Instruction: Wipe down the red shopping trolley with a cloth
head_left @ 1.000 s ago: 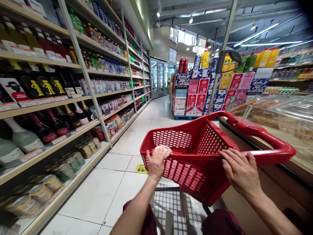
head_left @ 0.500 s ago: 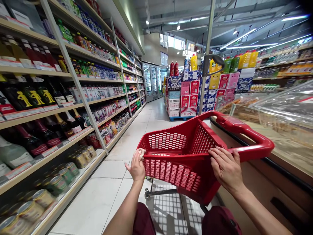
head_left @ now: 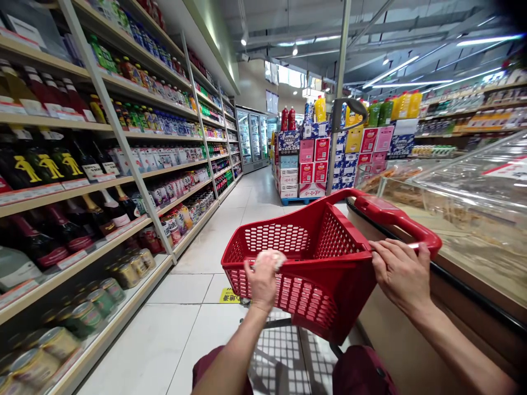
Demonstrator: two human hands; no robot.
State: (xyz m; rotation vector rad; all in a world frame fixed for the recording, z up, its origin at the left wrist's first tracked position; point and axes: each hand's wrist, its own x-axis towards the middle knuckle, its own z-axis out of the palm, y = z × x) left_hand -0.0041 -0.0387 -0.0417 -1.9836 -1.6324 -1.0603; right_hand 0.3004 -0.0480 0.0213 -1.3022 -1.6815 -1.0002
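A red plastic shopping cart (head_left: 354, 293) stands in front of me, its perforated basket reaching to the left and its handle (head_left: 393, 218) to the right. My left hand (head_left: 262, 285) is closed on a crumpled whitish cloth (head_left: 270, 258) at the basket's near rim, slightly blurred by motion. My right hand (head_left: 401, 272) grips the cart's near edge at the handle end, fingers over the top. Inside the basket, the part I can see holds nothing.
Drink shelves (head_left: 123, 131) with bottles and cans line the left. On the right is a display counter (head_left: 453, 192) with clear lids. Stacked drink cartons (head_left: 313, 164) stand ahead around a metal pole (head_left: 341, 71). A yellow floor sticker (head_left: 228, 296) lies by the cart.
My left hand has moved right along the near rim with the cloth, away from the basket's left corner. The right hand has moved slightly along the edge toward the handle.
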